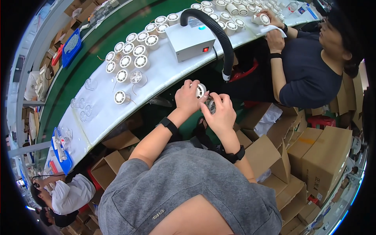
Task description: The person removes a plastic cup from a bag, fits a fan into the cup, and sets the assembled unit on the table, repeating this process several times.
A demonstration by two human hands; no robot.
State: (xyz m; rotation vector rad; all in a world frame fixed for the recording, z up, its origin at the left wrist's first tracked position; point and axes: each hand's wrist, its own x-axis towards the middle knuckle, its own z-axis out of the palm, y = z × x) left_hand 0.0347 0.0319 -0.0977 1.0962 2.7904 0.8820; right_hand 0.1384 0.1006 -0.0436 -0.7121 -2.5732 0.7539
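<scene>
My left hand (186, 98) is closed around a white round housing with a slotted top (200, 91), held off the table's near edge. My right hand (222, 115) is beside it, with thumb and fingers curled on a clear plastic round piece (212, 107). The two pieces are close together; my fingers hide whether they touch. On the white table (156, 84), several similar white housings (125, 61) stand in loose rows, some with thin wires. One housing in a clear shell (137, 77) stands among them.
A grey box with a red switch (192, 41) and a black flexible hose (219, 33) stand ahead. Clear cups (86, 111) and a blue tray (62, 152) lie leftward. At right, a co-worker (309, 66) holds a white housing. Open cardboard boxes (270, 156) surround me.
</scene>
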